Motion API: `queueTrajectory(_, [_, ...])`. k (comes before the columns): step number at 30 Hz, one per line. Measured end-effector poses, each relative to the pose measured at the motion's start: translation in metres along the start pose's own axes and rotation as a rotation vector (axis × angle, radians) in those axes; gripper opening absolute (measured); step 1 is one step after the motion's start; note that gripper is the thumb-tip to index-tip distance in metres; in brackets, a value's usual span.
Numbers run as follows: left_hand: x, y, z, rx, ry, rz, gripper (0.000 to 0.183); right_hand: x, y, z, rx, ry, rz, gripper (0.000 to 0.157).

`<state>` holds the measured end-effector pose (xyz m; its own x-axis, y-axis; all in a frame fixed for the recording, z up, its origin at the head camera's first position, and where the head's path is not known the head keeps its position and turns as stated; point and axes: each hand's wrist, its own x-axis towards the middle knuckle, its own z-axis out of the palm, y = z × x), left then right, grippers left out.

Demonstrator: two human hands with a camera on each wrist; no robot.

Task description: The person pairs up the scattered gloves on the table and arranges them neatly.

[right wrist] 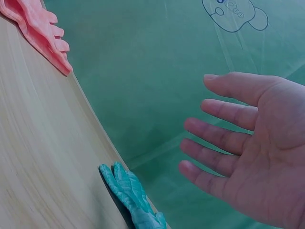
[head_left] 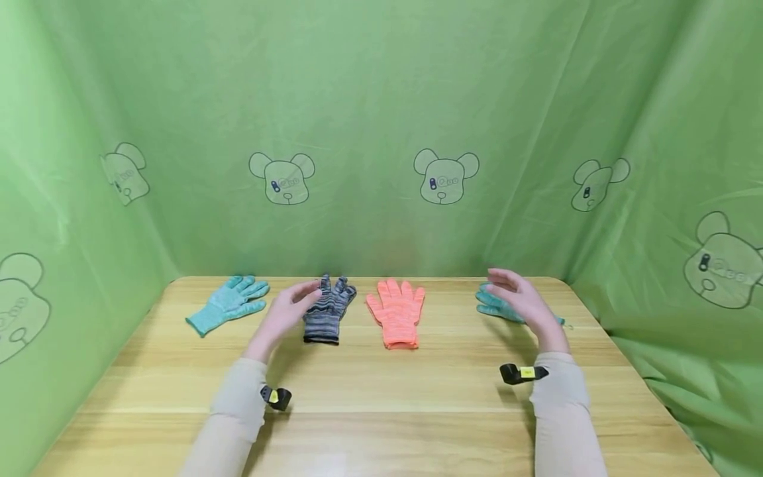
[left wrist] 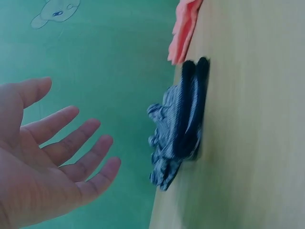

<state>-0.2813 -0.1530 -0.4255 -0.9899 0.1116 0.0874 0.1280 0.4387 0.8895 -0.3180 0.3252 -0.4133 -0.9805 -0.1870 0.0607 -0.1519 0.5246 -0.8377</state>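
My left hand (head_left: 290, 308) hovers above the table beside a black-and-grey striped glove (head_left: 324, 318), its fingers spread and nothing in them. In the left wrist view that striped glove (left wrist: 178, 114) lies apart from the fingertips, its dark cuff toward the camera. My right hand (head_left: 517, 295) is held in the air over a teal glove (head_left: 497, 308), covering part of it. The right wrist view shows relaxed fingers holding nothing, with the teal glove (right wrist: 131, 191) lower down. Between the hands an orange-pink glove (head_left: 399, 315) lies flat, fingers pointing away.
Another teal glove (head_left: 229, 301) lies at the far left of the wooden table (head_left: 381, 404). Green cloth (head_left: 369, 99) printed with bear heads hangs behind the table and along both sides. Each sleeved wrist carries a black camera mount (head_left: 277, 397).
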Motion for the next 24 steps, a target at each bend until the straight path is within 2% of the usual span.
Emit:
queueTrajectory(2, [0.0, -0.002, -0.006, -0.003, -0.02, 0.012, 0.054, -0.001, 0.001, -0.002, 0.001, 0.002, 0.003, 0.066])
queueTrajectory(7, [0.001, -0.006, -0.023, -0.014, -0.017, 0.012, 0.058, -0.003, 0.004, -0.007, -0.006, 0.022, 0.007, 0.067])
queueTrajectory(18, [-0.003, -0.023, -0.058, 0.01, 0.069, -0.026, 0.065, -0.01, 0.012, -0.015, 0.023, 0.072, 0.044, 0.067])
queueTrajectory(24, [-0.01, -0.036, -0.076, -0.016, 0.104, -0.06, 0.068, -0.012, 0.016, -0.02, 0.013, 0.108, 0.043, 0.063])
